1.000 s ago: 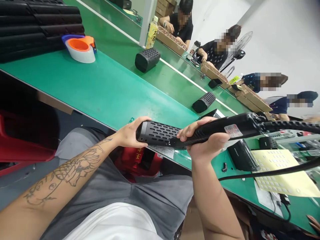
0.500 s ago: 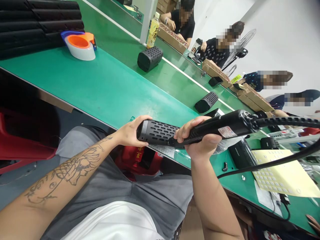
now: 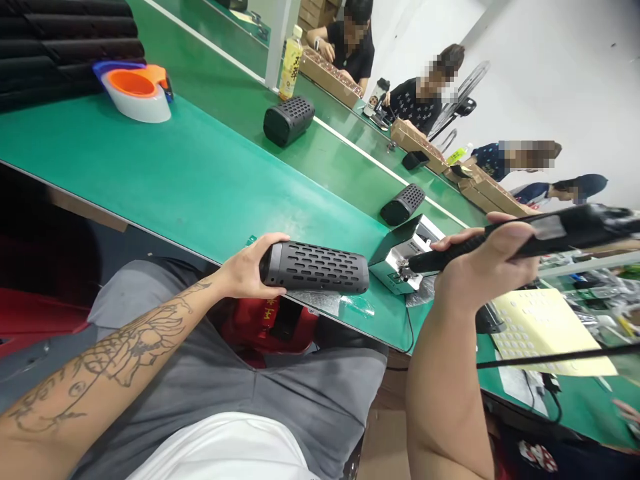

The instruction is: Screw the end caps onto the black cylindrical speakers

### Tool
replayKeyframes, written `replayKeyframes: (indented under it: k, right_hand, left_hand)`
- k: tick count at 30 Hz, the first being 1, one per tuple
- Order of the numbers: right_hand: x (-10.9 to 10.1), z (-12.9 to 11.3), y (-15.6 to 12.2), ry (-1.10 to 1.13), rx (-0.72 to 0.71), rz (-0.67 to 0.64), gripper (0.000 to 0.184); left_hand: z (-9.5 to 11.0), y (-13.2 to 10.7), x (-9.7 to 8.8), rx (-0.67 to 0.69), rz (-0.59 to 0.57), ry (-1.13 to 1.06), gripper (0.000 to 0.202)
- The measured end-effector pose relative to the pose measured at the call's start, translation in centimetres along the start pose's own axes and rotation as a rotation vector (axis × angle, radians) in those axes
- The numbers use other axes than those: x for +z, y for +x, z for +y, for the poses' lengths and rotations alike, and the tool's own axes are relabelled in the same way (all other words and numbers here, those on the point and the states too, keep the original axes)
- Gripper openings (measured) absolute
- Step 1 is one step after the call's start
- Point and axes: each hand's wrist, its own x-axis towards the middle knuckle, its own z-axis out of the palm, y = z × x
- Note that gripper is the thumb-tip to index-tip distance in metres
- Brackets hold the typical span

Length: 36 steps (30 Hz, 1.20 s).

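One black case point(image 3: 320, 268) with slots is seen in the head view, lying on its side by the near edge of the green table point(image 3: 210, 180). The left hand point(image 3: 250, 267) is bent round its left end, part way open, and has hold of it. The palm hides that end. I cannot tell if the case rests on the table or is held just above it.

The right hand point(image 3: 480, 267) is closed round a long black tool point(image 3: 565, 233). Its fingers hide part of the handle. The tool is a bit blurry, and its back end runs to the right edge of the picture. Its thin tip is at the front of a small box point(image 3: 397, 241), but I cannot tell if they touch. The right hand and tool also hide part of that box.

A dark thing point(image 3: 490, 319) peeks out beside the right arm, mostly hidden. Next to it is a yellow sheet point(image 3: 545, 327). At top left, a black stack point(image 3: 75, 53) is cut off by the edge. A tape holder point(image 3: 143, 107) sits just beside it. At the right edge, another person's hand point(image 3: 625, 410) is cut off and blurry.
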Motion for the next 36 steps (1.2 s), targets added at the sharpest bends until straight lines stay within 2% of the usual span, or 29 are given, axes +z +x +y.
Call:
replayKeyframes:
  k: [2, 5, 7, 10, 15, 19, 21, 23, 25, 26, 31, 36]
  right_hand:
    - [-1.4, 2.8, 1.4, -0.167, 0.018, 0.015, 0.046]
    - [-3.2, 6.2, 1.6, -0.276, 0.041, 0.036, 0.054]
    - [-3.8, 7.3, 1.0, -0.286, 0.059, 0.039, 0.061]
    - [-4.3, 7.5, 0.2, -0.3, 0.086, 0.05, 0.07]
    - [-3.8, 4.9, -0.6, -0.202, 0.116, 0.017, 0.073]
    - [-2.1, 0.0, -2.6, 0.039, 0.169, 0.001, 0.066]
    - [-0.9, -2.8, -4.0, 0.21, 0.222, -0.102, 0.064]
    - [0.4, -5.2, -5.5, 0.384, 0.278, -0.276, 0.062]
    - [2.0, -6.9, -7.0, 0.514, 0.311, -0.416, 0.058]
    - [2.8, -7.5, -7.8, 0.551, 0.313, -0.447, 0.056]
    - [7.1, -8.1, -11.1, 0.612, 0.316, -0.545, 0.06]
    - [9.0, -7.2, -12.2, 0.622, 0.317, -0.615, 0.06]
  left_hand:
    - [-0.1, -0.1, 0.1, 0.002, 0.005, 0.005, 0.106]
    - [0.1, -0.3, 0.3, -0.025, 0.027, 0.009, 0.108]
    - [0.3, -0.4, 0.3, -0.042, 0.039, 0.01, 0.109]
    - [0.6, -0.4, 0.2, -0.065, 0.026, 0.014, 0.109]
    - [0.5, -0.3, 0.2, -0.081, 0.016, 0.023, 0.109]
    - [0.3, 0.0, 0.3, -0.088, 0.003, 0.015, 0.112]
    - [0.4, 0.2, 0.2, -0.098, -0.006, 0.005, 0.113]
    - [0.4, 0.4, 0.2, -0.108, -0.024, -0.004, 0.113]
    - [0.4, 0.4, 0.3, -0.106, -0.033, -0.022, 0.113]
    - [0.3, 0.4, 0.4, -0.099, -0.026, -0.036, 0.113]
    - [0.4, 0.5, 0.8, -0.085, 0.013, -0.096, 0.117]
    - [1.2, 0.7, 0.4, -0.107, -0.017, -0.118, 0.116]
